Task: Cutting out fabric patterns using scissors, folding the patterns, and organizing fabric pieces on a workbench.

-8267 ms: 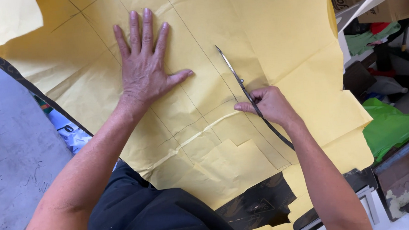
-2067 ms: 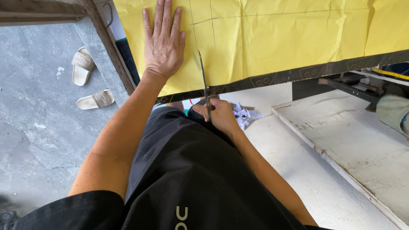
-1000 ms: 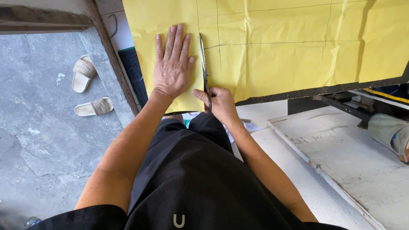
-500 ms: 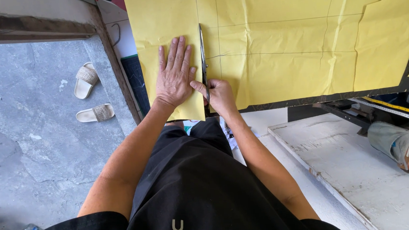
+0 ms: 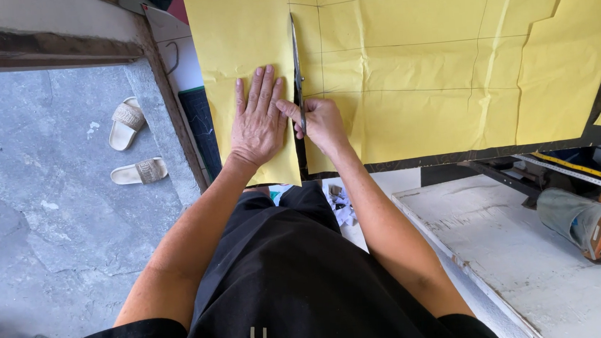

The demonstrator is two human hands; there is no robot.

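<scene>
Beyond the scissors [image 5: 297, 69], the yellow paper [image 5: 422, 73] lay unobstructed; the left hand [image 5: 257, 119] blocked their left side.

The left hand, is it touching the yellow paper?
Touching. The head view shows the left hand lying flat, palm down, on the yellow paper, just left of the scissors.

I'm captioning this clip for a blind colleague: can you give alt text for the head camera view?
A person's right hand works long scissors up through a sheet of yellow paper marked with pencil lines, while the left hand lies flat on the paper just left of the cut. A pair of pale sandals lies on the grey concrete floor to the left.
</scene>
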